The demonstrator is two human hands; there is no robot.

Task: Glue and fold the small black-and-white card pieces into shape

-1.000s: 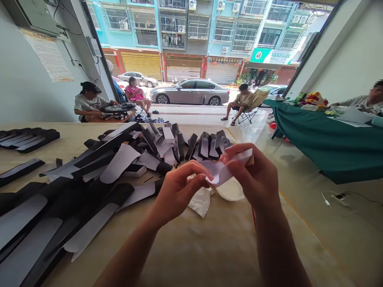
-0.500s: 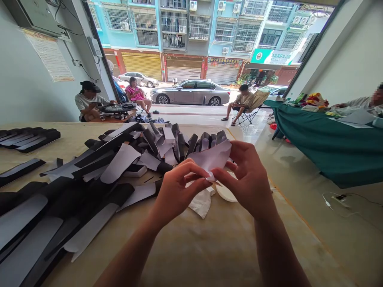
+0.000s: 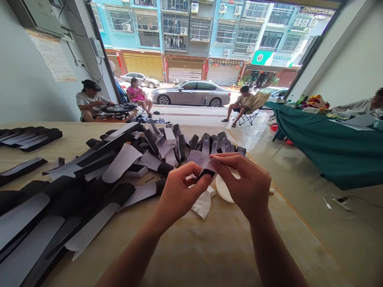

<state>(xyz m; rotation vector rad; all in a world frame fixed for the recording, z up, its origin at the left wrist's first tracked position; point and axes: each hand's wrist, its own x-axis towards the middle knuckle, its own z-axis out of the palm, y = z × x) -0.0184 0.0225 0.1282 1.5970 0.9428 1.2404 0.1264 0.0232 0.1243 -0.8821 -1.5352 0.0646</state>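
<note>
Black-and-white strips [image 3: 122,162] clog your frame's left, and your right hand [image 3: 247,185] half-blocks some round white thing [image 3: 222,189]. Mid-frame, that hand and your left hand [image 3: 178,195] pinch a white-and-black piece [image 3: 198,158] at the fingertips.

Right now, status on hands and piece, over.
Left hand, right hand: both gripping white-and-black piece. Held above table. Nearby: white scrap, round white item.

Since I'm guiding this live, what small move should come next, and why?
Probably press the edge of the held piece with the right hand: its fingertips pinch there, the left hand holds the piece too, and its white face looks curved, not flat.
</note>
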